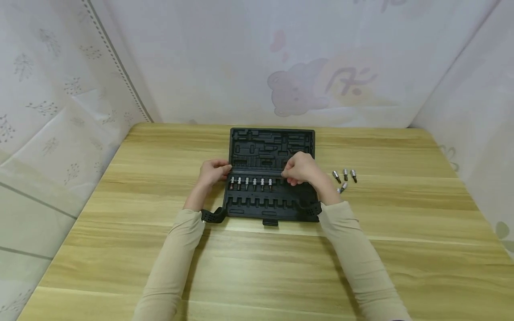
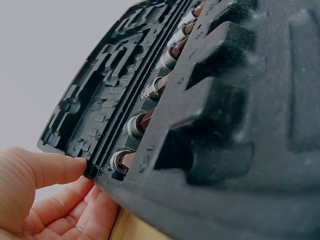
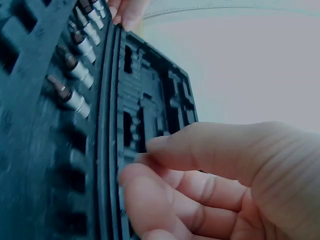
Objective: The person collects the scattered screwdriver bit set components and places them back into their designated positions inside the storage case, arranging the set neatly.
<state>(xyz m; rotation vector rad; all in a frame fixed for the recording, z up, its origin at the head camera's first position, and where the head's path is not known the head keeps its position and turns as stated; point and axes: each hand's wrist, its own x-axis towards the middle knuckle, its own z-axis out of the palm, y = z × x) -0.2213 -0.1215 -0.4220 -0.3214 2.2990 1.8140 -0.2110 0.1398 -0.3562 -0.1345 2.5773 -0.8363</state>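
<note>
**A:** Both hands are sitting on the open black moulded plastic tool case (image 1: pixel 272 178), which is lying flat on the pale wood-grain tabletop (image 1: pixel 120 214) between the two forearms. The left hand (image 1: pixel 213 171) is gripping the case's left edge right at the hinge line; the left wrist view is showing the thumb (image 2: pixel 55 167) pressing on that corner with the fingers curling underneath.

**B:** And the right hand (image 1: pixel 302 168) is hovering over the hinge strip on the other side, fingers (image 3: pixel 200 155) bent and bunched together. Whether they are pinching anything, I cannot tell.

**A:** Between the two hands, a row of six small silver bit sockets (image 1: pixel 250 183) is sitting upright in the slots of the near half, just beside the hinge.

**B:** Out past the right hand, four more loose silver bit sockets (image 1: pixel 345 176) are lying on the bare wood, near the case but apart from it.

**A:** Beige sleeves (image 1: pixel 176 249) are covering both forearms.
</note>
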